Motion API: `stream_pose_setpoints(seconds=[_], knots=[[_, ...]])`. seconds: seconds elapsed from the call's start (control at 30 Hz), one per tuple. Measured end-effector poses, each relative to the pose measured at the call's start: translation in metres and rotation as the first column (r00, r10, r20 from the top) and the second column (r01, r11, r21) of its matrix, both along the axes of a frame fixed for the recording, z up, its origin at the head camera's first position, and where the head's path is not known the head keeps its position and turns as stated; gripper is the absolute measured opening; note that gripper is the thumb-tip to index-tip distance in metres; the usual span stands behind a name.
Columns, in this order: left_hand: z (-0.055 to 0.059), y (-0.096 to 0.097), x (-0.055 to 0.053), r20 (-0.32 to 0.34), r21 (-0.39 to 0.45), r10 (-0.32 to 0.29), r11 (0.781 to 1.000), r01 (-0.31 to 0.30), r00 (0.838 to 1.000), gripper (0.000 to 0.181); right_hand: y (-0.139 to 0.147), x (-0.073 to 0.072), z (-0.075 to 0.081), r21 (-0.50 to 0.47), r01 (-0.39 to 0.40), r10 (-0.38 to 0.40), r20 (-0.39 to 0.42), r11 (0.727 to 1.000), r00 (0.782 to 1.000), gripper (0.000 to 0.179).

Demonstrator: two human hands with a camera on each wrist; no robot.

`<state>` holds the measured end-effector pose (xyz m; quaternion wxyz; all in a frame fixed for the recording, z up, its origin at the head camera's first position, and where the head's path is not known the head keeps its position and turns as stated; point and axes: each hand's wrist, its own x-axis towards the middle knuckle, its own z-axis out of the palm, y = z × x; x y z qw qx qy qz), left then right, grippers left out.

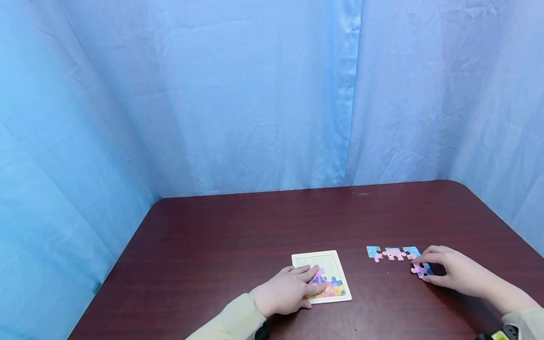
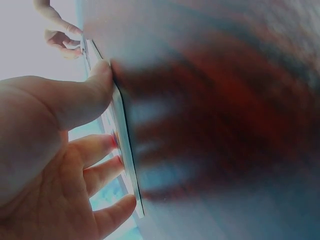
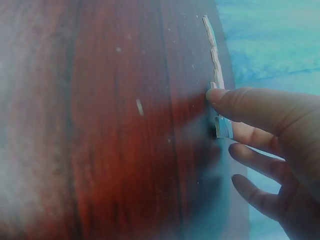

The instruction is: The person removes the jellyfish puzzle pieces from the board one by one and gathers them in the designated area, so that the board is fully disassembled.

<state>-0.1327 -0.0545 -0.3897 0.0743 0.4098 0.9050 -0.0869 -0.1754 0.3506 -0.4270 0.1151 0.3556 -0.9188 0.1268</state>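
Observation:
A jigsaw board with a cream frame (image 1: 346, 286) lies on the table, its lower part filled with pink, blue and yellow pieces. My left hand (image 1: 289, 289) rests on its left side, fingers spread over the picture. In the left wrist view, the thumb and fingertips are right at the board's edge (image 2: 131, 165). To the right, my right hand (image 1: 454, 271) pinches a pink and blue puzzle piece (image 1: 420, 270) between thumb and forefinger, low over the table. The other fingers, spread in the right wrist view, hold nothing. The palm side of the left hand hides part of the board.
Beside the right hand, a row of three pieces runs leftward: a blue-pink one (image 1: 410, 251), a pink one (image 1: 394, 254) and another blue-pink one (image 1: 373, 251). The dark red wooden table (image 1: 221, 241) has rounded far corners. Blue curtains (image 1: 255, 104) hang behind it and at both sides.

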Motion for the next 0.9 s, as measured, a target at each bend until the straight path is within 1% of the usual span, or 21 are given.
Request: stream_pose_setpoints(seconds=[0.23, 0.4, 0.53, 0.63, 0.77, 0.9], knots=[[-0.0001, -0.0004, -0.0006, 0.002, 0.002, -0.001, 1.0, 0.001, 1.0, 0.056, -0.001, -0.0024, 0.0028, 0.023, 0.014, -0.017, 0.125, 1.0, 0.992, 0.029], [0.0005, -0.0004, -0.0001, 0.004, -0.002, -0.002, 1.0, 0.002, 1.0, 0.056, -0.0021, -0.0038, 0.0043, 0.04, 0.013, -0.02, 0.162, 0.999, 0.987, 0.03], [0.0008, 0.0001, -0.0001, 0.002, -0.006, -0.002, 1.0, 0.002, 1.0, 0.056, -0.0034, -0.0039, 0.0067, 0.056, 0.026, -0.037, 0.207, 0.998, 0.978, 0.031], [0.0003, 0.0001, -0.0004, -0.001, -0.005, -0.001, 1.0, 0.001, 1.0, 0.057, -0.0044, -0.0038, 0.0082, 0.068, 0.037, -0.051, 0.219, 0.997, 0.974, 0.03], [0.0001, -0.0003, -0.0002, -0.004, 0.001, -0.002, 1.0, 0.002, 1.0, 0.056, -0.0048, -0.0038, 0.0084, 0.071, 0.043, -0.058, 0.212, 0.997, 0.976, 0.031], [0.0006, -0.0006, 0.0005, -0.01, 0.006, -0.007, 1.0, 0.007, 1.0, 0.055, -0.0049, -0.0035, 0.007, 0.043, 0.042, -0.049, 0.18, 0.998, 0.983, 0.033]])
